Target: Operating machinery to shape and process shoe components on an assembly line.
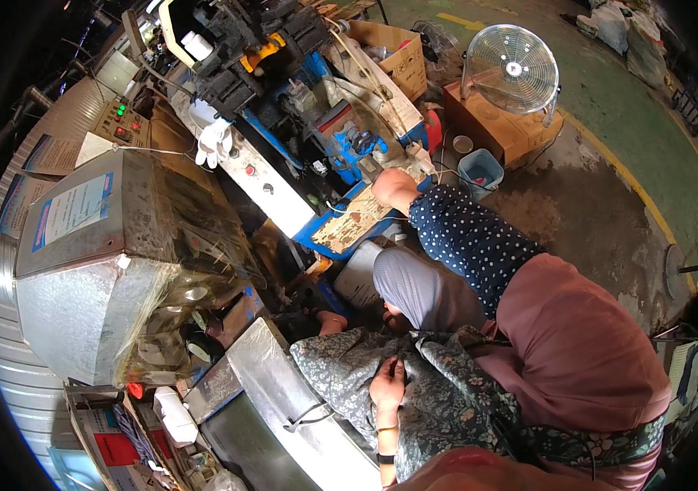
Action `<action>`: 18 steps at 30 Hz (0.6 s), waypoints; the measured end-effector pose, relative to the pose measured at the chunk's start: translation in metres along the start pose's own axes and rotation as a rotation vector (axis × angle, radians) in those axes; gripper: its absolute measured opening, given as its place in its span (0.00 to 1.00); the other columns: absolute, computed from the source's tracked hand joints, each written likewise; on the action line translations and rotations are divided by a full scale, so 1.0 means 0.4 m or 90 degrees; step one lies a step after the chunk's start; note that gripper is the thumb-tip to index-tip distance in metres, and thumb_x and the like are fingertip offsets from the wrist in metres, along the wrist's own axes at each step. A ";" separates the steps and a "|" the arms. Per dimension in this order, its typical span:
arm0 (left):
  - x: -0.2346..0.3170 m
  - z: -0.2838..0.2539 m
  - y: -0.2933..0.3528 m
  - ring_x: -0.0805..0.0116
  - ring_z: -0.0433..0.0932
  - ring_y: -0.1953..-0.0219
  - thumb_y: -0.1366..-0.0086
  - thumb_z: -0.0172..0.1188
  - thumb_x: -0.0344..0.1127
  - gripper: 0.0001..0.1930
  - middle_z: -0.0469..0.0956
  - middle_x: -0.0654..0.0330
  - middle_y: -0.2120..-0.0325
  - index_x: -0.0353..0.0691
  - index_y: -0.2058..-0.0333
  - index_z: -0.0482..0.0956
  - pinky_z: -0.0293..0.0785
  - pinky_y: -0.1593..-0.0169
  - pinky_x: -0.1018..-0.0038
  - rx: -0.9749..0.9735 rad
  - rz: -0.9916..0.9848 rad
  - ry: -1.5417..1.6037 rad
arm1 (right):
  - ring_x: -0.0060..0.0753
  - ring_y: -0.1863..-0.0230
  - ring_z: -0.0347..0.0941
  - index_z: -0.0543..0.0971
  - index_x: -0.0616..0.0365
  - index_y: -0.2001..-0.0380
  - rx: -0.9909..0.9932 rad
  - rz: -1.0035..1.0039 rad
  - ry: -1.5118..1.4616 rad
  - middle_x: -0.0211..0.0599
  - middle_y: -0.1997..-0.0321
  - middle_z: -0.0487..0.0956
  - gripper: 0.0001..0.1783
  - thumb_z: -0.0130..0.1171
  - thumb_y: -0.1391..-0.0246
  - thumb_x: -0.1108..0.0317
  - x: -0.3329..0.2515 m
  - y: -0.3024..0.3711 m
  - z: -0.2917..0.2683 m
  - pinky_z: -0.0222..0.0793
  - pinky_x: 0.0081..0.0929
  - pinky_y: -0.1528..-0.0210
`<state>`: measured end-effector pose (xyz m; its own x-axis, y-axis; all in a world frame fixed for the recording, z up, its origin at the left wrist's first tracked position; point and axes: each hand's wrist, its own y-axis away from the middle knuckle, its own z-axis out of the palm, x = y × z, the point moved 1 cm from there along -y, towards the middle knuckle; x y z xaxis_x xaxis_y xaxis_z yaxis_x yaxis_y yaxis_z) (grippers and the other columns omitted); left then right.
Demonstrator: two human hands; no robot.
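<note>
"While that left hand (pixel 387 385) rests on the floral cloth (pixel 439 409), how should it be managed?"

"Lightly, I'd say. The cloth lies just right of the metal trough (pixel 271 368), overlapping its edge in this view. Keeping folds off that edge and its thin black loop (pixel 290 426) should avoid a snag."

"And the grip?"

"Its fingers are loosely curled; I can't tell whether they pinch a fold or merely lie on it. The right hand isn't in view, so nothing visible would steady a pull. A flat palm would probably control the fabric better than fingertips."

"What else is around?"

"From the left, a sheet-metal hood (pixel 70 286), then a white plastic bottle (pixel 175 416). Higher up hangs a white glove (pixel 214 141), near a dark machine (pixel 259 65) with a blue-edged tabletop (pixel 353 225). A co-worker's hand (pixel 395 186) reaches to that tabletop's right end. Beyond are a blue bin (pixel 480 168) and a round fan (pixel 512 69)."

"Anything in the way?"

"A grey headscarf (pixel 422 282), on someone bent low, fills the space between hand and tabletop. Next come a polka-dot sleeve (pixel 476 237) and a mauve headscarf (pixel 582 344). Any sudden reach there could knock someone."
</note>
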<state>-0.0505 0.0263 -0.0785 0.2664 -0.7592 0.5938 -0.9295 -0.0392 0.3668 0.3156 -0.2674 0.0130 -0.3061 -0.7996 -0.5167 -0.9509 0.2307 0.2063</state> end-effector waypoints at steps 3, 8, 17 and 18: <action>0.003 -0.003 0.004 0.55 0.85 0.58 0.31 0.59 0.53 0.18 0.86 0.55 0.62 0.51 0.50 0.84 0.79 0.55 0.64 0.000 0.008 0.027 | 0.52 0.46 0.80 0.86 0.62 0.57 0.006 -0.014 -0.006 0.53 0.49 0.82 0.21 0.51 0.46 0.63 0.000 0.007 -0.003 0.75 0.42 0.43; 0.016 -0.010 0.008 0.54 0.85 0.57 0.30 0.58 0.54 0.19 0.86 0.55 0.61 0.50 0.50 0.84 0.80 0.54 0.63 0.008 0.020 0.011 | 0.53 0.46 0.80 0.86 0.63 0.57 -0.036 -0.037 0.044 0.54 0.48 0.82 0.21 0.51 0.46 0.63 0.001 0.003 0.003 0.75 0.42 0.43; 0.014 -0.008 0.008 0.54 0.85 0.57 0.30 0.58 0.56 0.21 0.86 0.54 0.62 0.51 0.49 0.83 0.79 0.55 0.63 -0.015 -0.016 0.035 | 0.55 0.47 0.80 0.86 0.61 0.60 0.014 0.048 -0.013 0.55 0.51 0.83 0.21 0.53 0.48 0.60 0.004 -0.016 0.024 0.76 0.43 0.45; 0.010 -0.007 0.008 0.53 0.85 0.57 0.31 0.58 0.56 0.20 0.86 0.54 0.61 0.51 0.49 0.83 0.79 0.55 0.63 -0.004 -0.002 0.037 | 0.55 0.47 0.80 0.86 0.61 0.60 0.032 0.038 -0.032 0.55 0.51 0.83 0.21 0.53 0.48 0.60 0.007 -0.018 0.025 0.76 0.43 0.45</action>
<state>-0.0518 0.0250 -0.0732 0.2837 -0.7199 0.6334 -0.9270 -0.0368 0.3734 0.3211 -0.2658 0.0018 -0.3625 -0.7555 -0.5457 -0.9318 0.3050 0.1967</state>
